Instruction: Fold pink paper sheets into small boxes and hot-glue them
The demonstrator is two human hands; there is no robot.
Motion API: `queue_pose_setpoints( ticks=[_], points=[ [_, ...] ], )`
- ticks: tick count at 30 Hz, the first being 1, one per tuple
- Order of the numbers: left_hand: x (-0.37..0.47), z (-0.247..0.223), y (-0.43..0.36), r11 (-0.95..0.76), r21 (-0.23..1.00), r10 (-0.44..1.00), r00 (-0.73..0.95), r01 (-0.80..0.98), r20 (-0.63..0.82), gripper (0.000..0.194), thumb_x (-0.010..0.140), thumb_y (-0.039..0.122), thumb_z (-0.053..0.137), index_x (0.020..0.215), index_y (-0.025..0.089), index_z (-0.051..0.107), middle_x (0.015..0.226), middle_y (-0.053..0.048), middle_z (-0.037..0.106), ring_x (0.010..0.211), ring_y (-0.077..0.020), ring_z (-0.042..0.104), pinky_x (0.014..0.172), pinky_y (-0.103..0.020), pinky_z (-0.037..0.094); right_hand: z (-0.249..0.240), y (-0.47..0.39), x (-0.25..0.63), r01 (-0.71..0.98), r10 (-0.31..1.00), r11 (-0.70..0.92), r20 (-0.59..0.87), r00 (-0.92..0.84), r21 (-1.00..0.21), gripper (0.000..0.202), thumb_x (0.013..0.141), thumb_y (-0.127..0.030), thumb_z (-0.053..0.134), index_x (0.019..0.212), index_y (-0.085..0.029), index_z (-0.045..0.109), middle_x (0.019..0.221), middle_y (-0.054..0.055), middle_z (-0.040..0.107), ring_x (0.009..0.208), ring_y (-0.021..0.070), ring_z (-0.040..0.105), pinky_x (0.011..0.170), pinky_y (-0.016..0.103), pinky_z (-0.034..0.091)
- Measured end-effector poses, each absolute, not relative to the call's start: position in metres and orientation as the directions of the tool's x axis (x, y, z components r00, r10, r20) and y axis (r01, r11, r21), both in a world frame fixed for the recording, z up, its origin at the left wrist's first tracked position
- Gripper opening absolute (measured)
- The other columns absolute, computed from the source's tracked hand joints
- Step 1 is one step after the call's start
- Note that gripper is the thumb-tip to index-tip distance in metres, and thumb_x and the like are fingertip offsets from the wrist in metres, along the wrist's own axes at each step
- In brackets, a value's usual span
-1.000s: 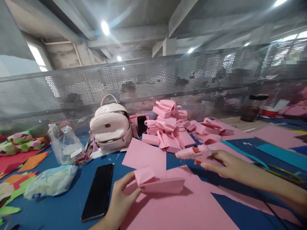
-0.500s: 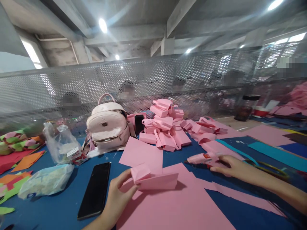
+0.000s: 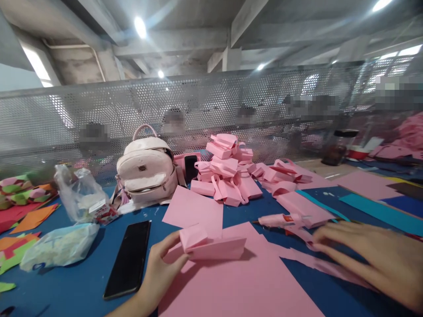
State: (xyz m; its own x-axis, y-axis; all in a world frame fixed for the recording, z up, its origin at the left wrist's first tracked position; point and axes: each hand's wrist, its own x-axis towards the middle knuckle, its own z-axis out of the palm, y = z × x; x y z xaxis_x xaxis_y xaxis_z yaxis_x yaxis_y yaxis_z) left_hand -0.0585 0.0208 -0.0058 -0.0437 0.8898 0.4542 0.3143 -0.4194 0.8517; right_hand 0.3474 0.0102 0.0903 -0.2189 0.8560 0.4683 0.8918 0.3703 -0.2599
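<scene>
Okay, left hand (image 3: 161,266) pinches one folded piece (image 3: 214,252) between thumb and fingers, over one big sheet (image 3: 244,286). The right hand (image 3: 370,262), fingers loosely curled, is at one glue gun's (image 3: 279,221) grip; can't tell if touching. Left of the left hand, one phone (image 3: 128,259); beyond it, one bag (image 3: 145,171). Beyond both hands, one pile (image 3: 228,171), boxes too overlapped to count.

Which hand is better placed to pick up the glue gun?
Probably the right: your right hand is close by the glue gun, at its handle end, while your left hand is farther off and pinching the folded paper.
</scene>
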Motion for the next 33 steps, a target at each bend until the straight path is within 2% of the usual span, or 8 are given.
queue_pose_setpoints(
  ticks=[3, 5, 7, 11, 14, 17, 24, 33],
  points=[
    [-0.059, -0.006, 0.02, -0.422, 0.843, 0.887, -0.038, 0.333, 0.46, 0.032, 0.077, 0.028, 0.079, 0.107, 0.019, 0.079, 0.106, -0.01, 0.08, 0.097, -0.0297, 0.076, 0.086, -0.037, 0.062, 0.107, 0.001, 0.307, 0.8, 0.841, 0.528, 0.307, -0.445, -0.286, 0.018, 0.091, -0.048, 0.063, 0.101, -0.038, 0.074, 0.114, 0.009, 0.075, 0.11, 0.0337, 0.068, 0.09, 0.045, 0.055],
    [-0.059, -0.005, 0.019, -0.43, 0.838, 0.884, -0.03, 0.337, 0.466, 0.031, 0.078, 0.028, 0.078, 0.108, 0.019, 0.078, 0.106, -0.01, 0.08, 0.097, -0.0295, 0.076, 0.087, -0.036, 0.062, 0.109, 0.006, 0.275, 0.719, 0.807, 0.591, 0.285, -0.517, -0.366, 0.031, 0.09, -0.049, 0.066, 0.117, -0.035, 0.069, 0.123, 0.008, 0.071, 0.118, 0.0323, 0.064, 0.095, 0.043, 0.053],
    [-0.058, -0.003, 0.017, -0.439, 0.834, 0.881, -0.021, 0.334, 0.472, 0.03, 0.079, 0.028, 0.078, 0.108, 0.019, 0.078, 0.105, -0.01, 0.08, 0.097, -0.0288, 0.076, 0.087, -0.035, 0.061, 0.105, 0.017, 0.246, 0.613, 0.767, 0.636, 0.295, -0.57, -0.469, 0.038, 0.088, -0.05, 0.069, 0.12, -0.03, 0.066, 0.123, 0.008, 0.069, 0.115, 0.0292, 0.064, 0.097, 0.041, 0.051],
    [-0.057, -0.001, 0.013, -0.444, 0.837, 0.885, 0.007, 0.32, 0.466, 0.032, 0.084, 0.027, 0.075, 0.115, 0.019, 0.073, 0.11, -0.009, 0.078, 0.101, -0.0268, 0.074, 0.09, -0.034, 0.06, 0.092, 0.041, 0.207, 0.461, 0.796, 0.54, 0.249, -0.552, -0.704, 0.013, 0.088, -0.034, 0.07, 0.091, -0.022, 0.068, 0.102, 0.004, 0.071, 0.097, 0.0224, 0.066, 0.089, 0.033, 0.049],
    [-0.06, -0.005, 0.011, -0.476, 0.827, 0.869, 0.015, 0.3, 0.495, 0.049, 0.087, 0.026, 0.073, 0.134, 0.021, 0.061, 0.133, -0.013, 0.067, 0.118, -0.0277, 0.068, 0.098, -0.035, 0.057, 0.089, 0.052, 0.194, 0.349, 0.824, 0.455, 0.239, -0.513, -0.819, 0.011, 0.086, -0.028, 0.067, 0.079, -0.02, 0.066, 0.086, 0.001, 0.071, 0.084, 0.0196, 0.064, 0.082, 0.03, 0.048],
    [-0.064, -0.011, 0.01, -0.506, 0.795, 0.846, 0.013, 0.335, 0.533, 0.06, 0.087, 0.026, 0.074, 0.143, 0.024, 0.052, 0.148, -0.014, 0.056, 0.128, -0.0289, 0.061, 0.103, -0.036, 0.054, 0.09, 0.057, 0.187, 0.305, 0.843, 0.427, 0.252, -0.476, -0.851, 0.012, 0.083, -0.029, 0.069, 0.078, -0.019, 0.066, 0.083, 0.001, 0.07, 0.082, 0.0199, 0.063, 0.081, 0.03, 0.048],
    [-0.066, -0.011, 0.009, -0.554, 0.728, 0.818, 0.1, 0.404, 0.566, 0.05, 0.089, 0.027, 0.074, 0.137, 0.027, 0.058, 0.137, -0.012, 0.066, 0.123, -0.0273, 0.065, 0.102, -0.035, 0.055, 0.087, 0.061, 0.187, 0.301, 0.856, 0.415, 0.256, -0.448, -0.859, 0.019, 0.085, -0.038, 0.07, 0.079, -0.02, 0.067, 0.084, 0.002, 0.071, 0.083, 0.0207, 0.064, 0.083, 0.032, 0.049],
    [-0.065, -0.007, 0.008, -0.62, 0.624, 0.755, 0.145, 0.476, 0.639, 0.048, 0.089, 0.027, 0.075, 0.134, 0.031, 0.059, 0.131, -0.008, 0.07, 0.114, -0.0237, 0.071, 0.097, -0.03, 0.057, 0.083, 0.064, 0.19, 0.282, 0.859, 0.396, 0.245, -0.449, -0.874, 0.016, 0.084, -0.032, 0.072, 0.076, -0.02, 0.067, 0.08, 0.001, 0.07, 0.079, 0.0186, 0.062, 0.078, 0.029, 0.046]
  ],
)
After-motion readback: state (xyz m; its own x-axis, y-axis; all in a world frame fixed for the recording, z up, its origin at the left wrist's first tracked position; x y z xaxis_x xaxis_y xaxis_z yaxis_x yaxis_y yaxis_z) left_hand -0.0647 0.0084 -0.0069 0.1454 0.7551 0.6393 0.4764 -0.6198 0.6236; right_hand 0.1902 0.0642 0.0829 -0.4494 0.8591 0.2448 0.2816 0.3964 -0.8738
